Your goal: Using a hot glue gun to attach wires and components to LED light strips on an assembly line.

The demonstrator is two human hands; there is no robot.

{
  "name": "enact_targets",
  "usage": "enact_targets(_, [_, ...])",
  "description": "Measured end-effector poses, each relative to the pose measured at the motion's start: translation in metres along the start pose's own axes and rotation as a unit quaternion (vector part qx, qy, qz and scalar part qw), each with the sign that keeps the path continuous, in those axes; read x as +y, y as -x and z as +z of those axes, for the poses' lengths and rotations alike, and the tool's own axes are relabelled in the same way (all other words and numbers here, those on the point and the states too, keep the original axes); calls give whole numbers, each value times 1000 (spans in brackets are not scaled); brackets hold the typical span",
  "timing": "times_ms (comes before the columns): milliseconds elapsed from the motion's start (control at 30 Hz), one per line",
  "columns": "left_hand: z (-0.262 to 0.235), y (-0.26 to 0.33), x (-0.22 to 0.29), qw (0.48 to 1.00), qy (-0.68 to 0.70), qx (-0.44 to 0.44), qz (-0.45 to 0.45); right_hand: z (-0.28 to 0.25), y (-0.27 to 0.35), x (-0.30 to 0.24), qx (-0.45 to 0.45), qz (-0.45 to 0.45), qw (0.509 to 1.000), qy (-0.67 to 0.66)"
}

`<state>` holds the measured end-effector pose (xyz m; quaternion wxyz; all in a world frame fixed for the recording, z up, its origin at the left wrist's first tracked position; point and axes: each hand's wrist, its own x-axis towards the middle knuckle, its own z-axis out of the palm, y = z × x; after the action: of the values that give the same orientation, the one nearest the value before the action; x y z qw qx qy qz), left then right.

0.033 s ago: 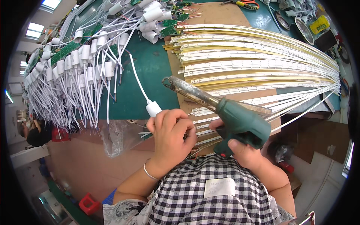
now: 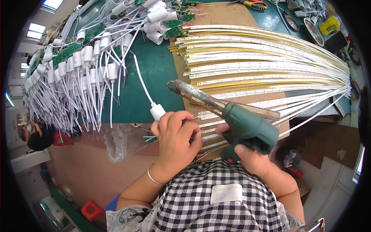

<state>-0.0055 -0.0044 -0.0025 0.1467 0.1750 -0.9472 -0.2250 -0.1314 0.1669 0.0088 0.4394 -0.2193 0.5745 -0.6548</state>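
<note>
My left hand (image 2: 176, 133) is closed, fingers curled at the lower end of a white cylindrical plastic housing (image 2: 157, 111). A white cable (image 2: 142, 82) runs up from that housing across the green table mat. Whatever else lies within those fingers is hidden. Thin wire ends show by the fingertips, close to the near LED strips (image 2: 210, 115). My right hand (image 2: 251, 156) grips a green soldering gun (image 2: 251, 127) by its handle. Its metal barrel slants up and left, and the darkened tip hangs above the left edge of the cardboard, beyond my left hand.
Many white housings with cables and green circuit boards (image 2: 71, 52) pile up at left. LED strips (image 2: 247, 67) fan across cardboard (image 2: 228, 13) and bunch at right. Orange-handled pliers (image 2: 255, 4), a round metal dish (image 2: 313, 31) and a yellow container (image 2: 329, 25) lie at the back.
</note>
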Motion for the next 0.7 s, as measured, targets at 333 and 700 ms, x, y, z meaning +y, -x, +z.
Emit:
enact_targets(333, [-4,-4,-1,999,-8,-50,-4,-1,-1,2,8,-17,999,44])
enact_targets(700, [-8,-6,-6,998,15,-65,-5,-50,65,-4,-39,-38,976,210])
